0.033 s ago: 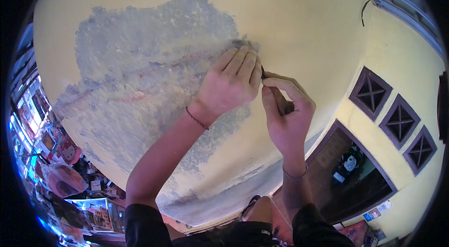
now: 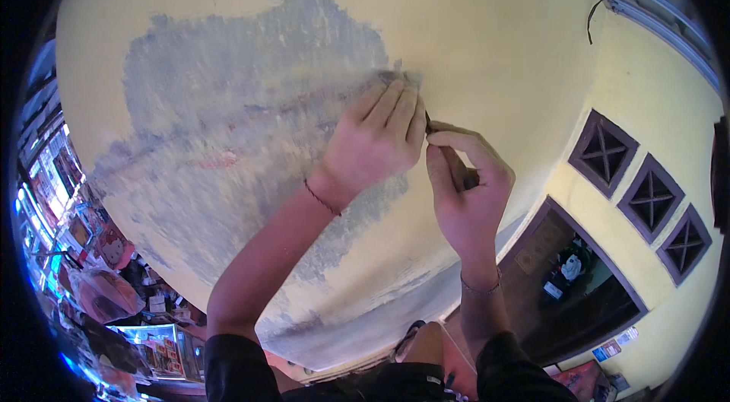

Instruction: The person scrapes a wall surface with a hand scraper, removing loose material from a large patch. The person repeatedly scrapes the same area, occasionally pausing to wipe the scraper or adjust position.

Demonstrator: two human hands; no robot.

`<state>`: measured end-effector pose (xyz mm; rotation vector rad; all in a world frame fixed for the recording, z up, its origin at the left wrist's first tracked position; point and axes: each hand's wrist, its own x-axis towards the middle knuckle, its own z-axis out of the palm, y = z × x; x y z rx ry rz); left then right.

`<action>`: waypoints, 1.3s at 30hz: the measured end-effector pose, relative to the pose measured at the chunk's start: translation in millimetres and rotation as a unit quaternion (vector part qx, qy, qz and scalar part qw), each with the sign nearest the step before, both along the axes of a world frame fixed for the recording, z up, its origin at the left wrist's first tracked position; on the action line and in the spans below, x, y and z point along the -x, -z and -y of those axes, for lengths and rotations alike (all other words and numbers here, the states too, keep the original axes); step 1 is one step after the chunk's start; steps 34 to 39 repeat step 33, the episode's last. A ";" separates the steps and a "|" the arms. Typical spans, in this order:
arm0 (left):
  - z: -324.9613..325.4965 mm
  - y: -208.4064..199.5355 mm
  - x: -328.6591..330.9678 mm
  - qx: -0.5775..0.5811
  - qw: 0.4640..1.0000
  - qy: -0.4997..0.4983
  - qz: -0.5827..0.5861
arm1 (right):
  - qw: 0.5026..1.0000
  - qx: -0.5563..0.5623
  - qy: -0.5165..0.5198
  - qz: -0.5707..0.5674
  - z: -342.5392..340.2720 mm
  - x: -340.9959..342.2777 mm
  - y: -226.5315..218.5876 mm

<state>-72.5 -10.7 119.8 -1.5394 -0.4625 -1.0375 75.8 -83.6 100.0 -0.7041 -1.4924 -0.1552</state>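
My left hand [image 2: 380,124] lies against the wall with its fingers stretched out side by side. Its thumb is hidden. A dark flat edge [image 2: 390,76] shows past the fingertips, and I cannot tell whether it is part of a tool. Just to the right, my right hand [image 2: 475,193] is closed on a dark, thin tool like a scraper [image 2: 471,178]. Part of its brown handle shows in the palm, and its front end runs behind the left hand. Under and around the left hand spreads a rough grey patch [image 2: 251,60] on the cream wall [image 2: 487,37], with reddish streaks.
A dark doorway [image 2: 578,288] stands at the right, with several brown cross-patterned vents [image 2: 603,152] above it. At the lower left are a glass case [image 2: 163,349] and cluttered goods [image 2: 106,292]. A short black wire [image 2: 591,22] hangs at the upper right corner.
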 end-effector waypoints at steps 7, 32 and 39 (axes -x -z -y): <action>-10.8 -5.7 0.1 -0.002 1.000 -0.005 0.007 | 1.000 0.016 -0.002 -0.003 -5.3 -3.3 -2.1; -13.4 -2.2 -0.9 0.006 0.999 -0.035 0.010 | 1.000 -0.024 0.002 0.017 -26.1 9.3 7.7; -15.1 -2.6 0.0 0.008 0.999 -0.039 0.007 | 1.000 -0.010 -0.019 0.004 -28.0 6.2 8.4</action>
